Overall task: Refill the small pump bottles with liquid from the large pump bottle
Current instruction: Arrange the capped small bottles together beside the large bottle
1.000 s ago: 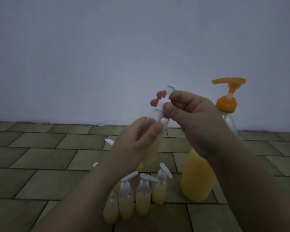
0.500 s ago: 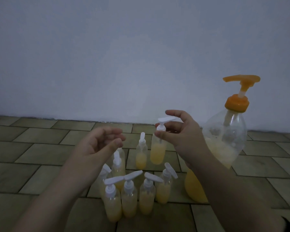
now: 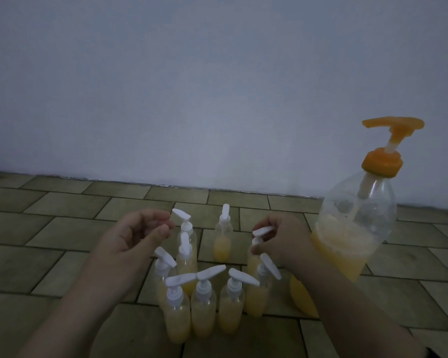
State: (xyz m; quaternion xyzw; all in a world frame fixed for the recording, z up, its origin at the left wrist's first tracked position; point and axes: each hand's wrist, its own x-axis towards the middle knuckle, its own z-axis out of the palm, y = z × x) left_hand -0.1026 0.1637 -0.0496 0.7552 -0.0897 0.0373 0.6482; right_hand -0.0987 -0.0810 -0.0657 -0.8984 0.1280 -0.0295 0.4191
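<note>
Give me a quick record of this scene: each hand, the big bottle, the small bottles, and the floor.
left hand: fingers loosely curled, holding nothing
right hand: pinching the white pump of a small bottle
large pump bottle: upright at right, orange pump, partly full of yellow liquid
small pump bottles: clustered between the hands, white pumps on; rear one holds less liquid
floor: tiled, meets a plain wall

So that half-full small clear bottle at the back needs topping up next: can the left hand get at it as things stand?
Probably yes: the left hand holds nothing, and the half-full small clear bottle stands apart with bare floor around it; only the neighbouring white-pump bottle stands close to the path.
</note>
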